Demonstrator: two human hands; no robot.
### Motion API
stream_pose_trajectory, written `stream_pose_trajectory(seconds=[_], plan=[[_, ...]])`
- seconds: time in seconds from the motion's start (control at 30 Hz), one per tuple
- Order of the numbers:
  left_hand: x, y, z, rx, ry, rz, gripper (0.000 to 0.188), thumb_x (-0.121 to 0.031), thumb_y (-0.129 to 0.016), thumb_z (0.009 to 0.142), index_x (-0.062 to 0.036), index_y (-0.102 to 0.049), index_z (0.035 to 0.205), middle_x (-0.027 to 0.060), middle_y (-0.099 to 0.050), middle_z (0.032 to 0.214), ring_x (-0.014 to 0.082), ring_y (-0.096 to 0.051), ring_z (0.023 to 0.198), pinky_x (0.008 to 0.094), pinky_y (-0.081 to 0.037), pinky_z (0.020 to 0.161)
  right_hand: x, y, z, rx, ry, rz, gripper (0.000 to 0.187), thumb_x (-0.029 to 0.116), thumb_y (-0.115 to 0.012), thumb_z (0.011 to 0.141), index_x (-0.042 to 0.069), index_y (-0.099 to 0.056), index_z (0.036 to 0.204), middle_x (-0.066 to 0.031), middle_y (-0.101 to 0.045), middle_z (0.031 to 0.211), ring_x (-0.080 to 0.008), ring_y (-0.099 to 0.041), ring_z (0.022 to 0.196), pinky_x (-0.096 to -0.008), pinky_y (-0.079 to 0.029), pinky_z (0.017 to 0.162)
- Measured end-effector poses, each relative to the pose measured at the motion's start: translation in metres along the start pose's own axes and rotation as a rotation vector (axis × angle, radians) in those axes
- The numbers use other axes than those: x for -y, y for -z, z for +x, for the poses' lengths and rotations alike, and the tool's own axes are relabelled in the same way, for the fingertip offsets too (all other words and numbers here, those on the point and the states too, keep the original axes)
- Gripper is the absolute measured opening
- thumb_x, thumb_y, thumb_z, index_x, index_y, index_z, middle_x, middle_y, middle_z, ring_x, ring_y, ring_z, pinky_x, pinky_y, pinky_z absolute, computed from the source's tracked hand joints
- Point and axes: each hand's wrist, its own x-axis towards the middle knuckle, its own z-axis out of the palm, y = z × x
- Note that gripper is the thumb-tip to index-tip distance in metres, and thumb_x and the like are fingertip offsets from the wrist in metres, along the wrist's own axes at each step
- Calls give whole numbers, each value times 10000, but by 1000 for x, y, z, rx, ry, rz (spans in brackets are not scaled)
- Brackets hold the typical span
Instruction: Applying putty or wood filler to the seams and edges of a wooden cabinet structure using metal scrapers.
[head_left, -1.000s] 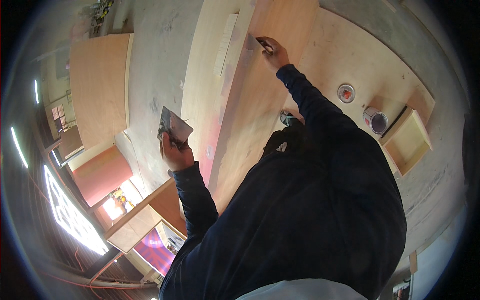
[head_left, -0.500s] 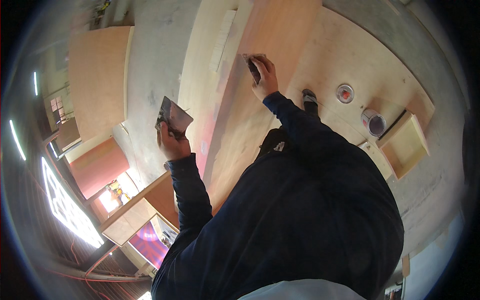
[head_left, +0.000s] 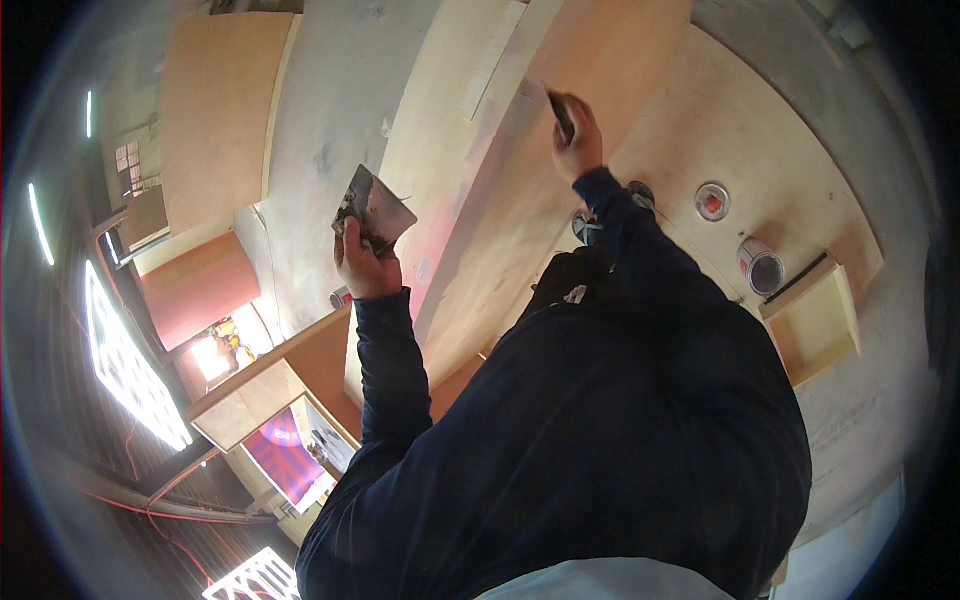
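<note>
My left hand [head_left: 368, 268] grips a flat metal scraper [head_left: 390, 212] smeared with dark putty, its broad face tilted up. The scraper is held over the pale edge of a long wooden panel [head_left: 455, 130] in front of me. Farther right, my right hand [head_left: 578, 142] is closed around a second scraper [head_left: 561, 115], seen almost edge-on and slightly blurred. It is over or against the broad brown face [head_left: 520, 225] of the panel; whether it touches is unclear. Greyish and pinkish smears mark the panel along the corner between both faces.
On a plywood sheet [head_left: 790, 130] to the right are a round tin lid [head_left: 712, 203] with red on it and an open tin [head_left: 761, 266]. A shallow wooden box [head_left: 815, 322] lies beside the tin. Another wooden board [head_left: 215, 110] stands at the far left.
My right hand has shifted to the right, and its scraper has turned from flatter to nearly edge-on. The whole view has swung slightly; my left hand keeps its scraper in much the same pose.
</note>
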Motion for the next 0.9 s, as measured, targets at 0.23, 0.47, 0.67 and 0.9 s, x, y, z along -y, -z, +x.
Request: stream_pose_trajectory(seconds=[0.23,0.47,0.67,0.9], plan=[[9,-1,-5,-4,8,47,241,-148,-541,938,-31,-569,1147,91,-639,1088,211,-643,948,346,-561,756,12,-26,-5,81,-42,102,542,-104,-524,700,61,-585,1213,-145,-599,1173,-327,-582,1076,-329,-487,889],[23,-14,-2,203,-277,462,233,-137,-521,948,-18,-559,1144,101,-630,1099,218,-638,964,342,-554,784,47,-42,-89,212,152,210,644,-138,-565,627,97,-592,1226,-110,-571,1239,-320,-505,1175,-381,-435,983],[26,-22,1,375,-511,700,236,-122,-514,953,-5,-538,1156,106,-626,1104,208,-634,976,321,-546,800,29,-54,-60,-163,68,-72,567,-127,-601,660,104,-603,1178,-130,-557,1196,-344,-512,1118,-387,-453,954],[31,-8,-8,368,81,-110,217,-139,-512,958,3,-528,1122,113,-627,1093,200,-639,960,322,-546,807,67,-101,-145,-125,292,-14,502,-111,-612,671,80,-599,1135,-151,-560,1217,-341,-506,1168,-366,-441,973]])
